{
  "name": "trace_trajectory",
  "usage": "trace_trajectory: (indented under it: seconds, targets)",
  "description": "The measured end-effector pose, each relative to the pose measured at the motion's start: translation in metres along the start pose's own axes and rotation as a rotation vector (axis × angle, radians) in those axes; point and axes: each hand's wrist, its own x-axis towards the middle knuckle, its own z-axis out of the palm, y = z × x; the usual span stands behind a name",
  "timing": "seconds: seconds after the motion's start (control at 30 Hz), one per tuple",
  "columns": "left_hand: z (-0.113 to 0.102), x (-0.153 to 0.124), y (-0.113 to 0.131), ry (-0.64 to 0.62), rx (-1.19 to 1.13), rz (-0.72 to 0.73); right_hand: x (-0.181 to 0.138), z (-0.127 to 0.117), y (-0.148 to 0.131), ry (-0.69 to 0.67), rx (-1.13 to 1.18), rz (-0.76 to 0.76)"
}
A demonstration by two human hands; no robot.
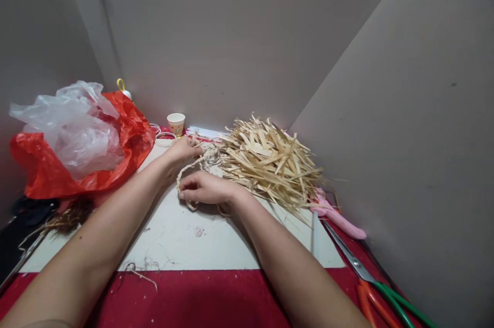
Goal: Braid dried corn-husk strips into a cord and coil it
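A thin braided straw cord [190, 167] runs in a loop between my two hands on the white board [216, 246]. My left hand [184, 149] is closed on its far end, next to a tangle of straw. My right hand [204, 187] pinches the near part of the cord against the board, fingers curled over it. A big pile of pale dried straw strips [270, 161] lies just right of both hands.
A red plastic bag [57, 176] with a clear bag [77, 127] in it sits at left. A paper cup [176, 123] and white rings [165, 137] stand behind. Pink tool [339, 217] and green-orange scissors [380, 292] lie at right. Grey walls enclose the table.
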Motion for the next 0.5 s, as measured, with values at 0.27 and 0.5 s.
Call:
trace_trajectory:
  seconds: [0.27, 0.5]
  targets:
    - [-0.03, 0.009, 0.005, 0.2, -0.499, 0.052, -0.015, -0.036, 0.003, 0.692, 0.17, 0.012]
    - [-0.049, -0.004, 0.026, 0.141, -0.614, 0.186, -0.018, -0.05, 0.01, 1.027, 0.595, 0.025]
